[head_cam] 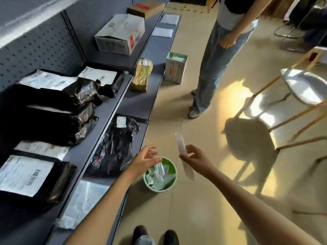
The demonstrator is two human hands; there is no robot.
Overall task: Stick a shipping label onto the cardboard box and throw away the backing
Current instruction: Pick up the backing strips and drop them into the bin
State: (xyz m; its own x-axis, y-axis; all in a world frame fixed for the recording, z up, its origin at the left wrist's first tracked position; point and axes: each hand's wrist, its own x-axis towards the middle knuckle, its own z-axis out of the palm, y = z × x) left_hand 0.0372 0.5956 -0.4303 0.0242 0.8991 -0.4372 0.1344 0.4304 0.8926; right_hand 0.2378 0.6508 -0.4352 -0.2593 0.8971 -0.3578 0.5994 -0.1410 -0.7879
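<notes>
My right hand (193, 157) pinches a long pale strip of label backing (184, 156), held upright just right of a small green bin (172, 181) on the floor. The bin holds several crumpled backings. My left hand (146, 160) hovers over the bin's left rim, fingers spread and empty. A white-and-grey cardboard box (120, 34) sits far back on the upper grey shelf, well away from both hands.
Grey shelves (109, 110) on the left carry several black mailer bags with labels (53, 110), a yellow packet (141, 75) and a green carton (175, 68). Another person (217, 55) stands ahead. A chair (304, 89) is at the right. My feet show below.
</notes>
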